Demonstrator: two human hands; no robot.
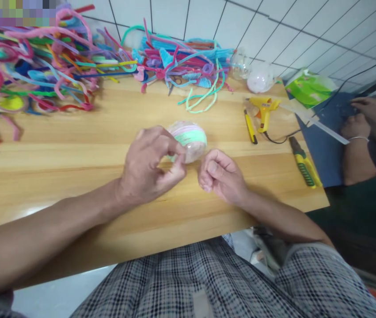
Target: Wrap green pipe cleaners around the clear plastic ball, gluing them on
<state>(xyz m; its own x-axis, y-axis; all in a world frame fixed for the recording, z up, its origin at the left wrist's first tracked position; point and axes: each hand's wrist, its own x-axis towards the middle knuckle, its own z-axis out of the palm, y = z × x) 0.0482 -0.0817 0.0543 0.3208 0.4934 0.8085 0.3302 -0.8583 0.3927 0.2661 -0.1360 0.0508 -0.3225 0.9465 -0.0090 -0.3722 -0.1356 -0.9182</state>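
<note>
A clear ball [191, 134] wrapped with bands of mint green and pale pink sits on the wooden table, partly behind my left hand [153, 163]. The thumb and forefinger of that hand are pinched together in front of the ball; whatever is between them is too small to make out. Just to the right and nearer to me, my right hand [221, 176] is curled closed, thumb over the fingers. Anything inside it is hidden. I cannot tell whether the left fingers touch the ball.
Colourful pipe cleaners [188, 57] are heaped along the back and left. Two more clear balls, one holding white filling [260, 78], stand by the wall. At right lie a yellow glue gun [264, 110], cutter knife [250, 126] and pliers [302, 161]. Another person's hands [356, 126] rest beyond.
</note>
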